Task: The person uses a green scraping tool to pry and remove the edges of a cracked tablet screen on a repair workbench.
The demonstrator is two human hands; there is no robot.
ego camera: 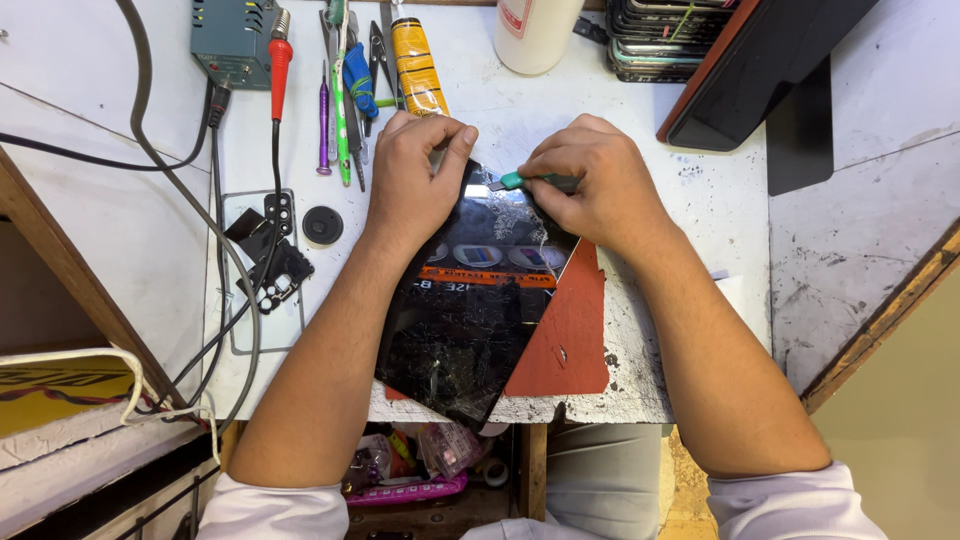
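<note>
At frame centre, the left hand pressed flat on a cracked tablet screen lying on the worktop; the right hand pinched a green pry tool at its top edge. Shattered glass was mostly still attached.

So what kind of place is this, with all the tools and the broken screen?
Probably a small repair shop for phones and tablets. The left hand steadies a cracked tablet while the right hand works a green-handled tool at its edge. Screwdrivers and tweezers lie behind, beside a stack of phones.
</note>
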